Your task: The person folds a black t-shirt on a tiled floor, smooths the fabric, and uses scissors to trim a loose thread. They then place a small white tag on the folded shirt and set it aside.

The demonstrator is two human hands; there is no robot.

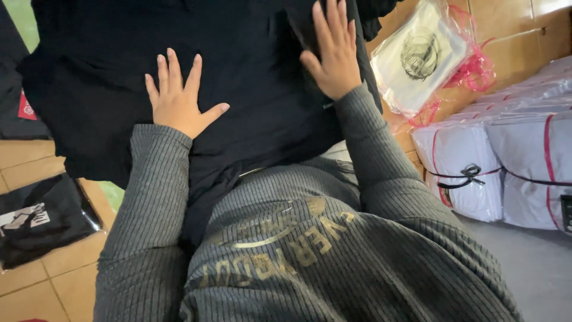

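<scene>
A black garment [256,113] lies spread out in front of me, reaching down to my lap. My left hand [179,98] rests flat on it near the middle, fingers apart. My right hand [333,50] presses flat on its upper right part, fingers spread and pointing away from me. Neither hand grips the cloth. My grey ribbed sleeves and sweater fill the lower part of the view.
A clear bag with a white printed garment [417,56] and pink plastic lies at the upper right. White bundles tied with red and black straps [506,161] stand at the right. A bagged black garment [39,223] lies on the tan tiled floor at the lower left.
</scene>
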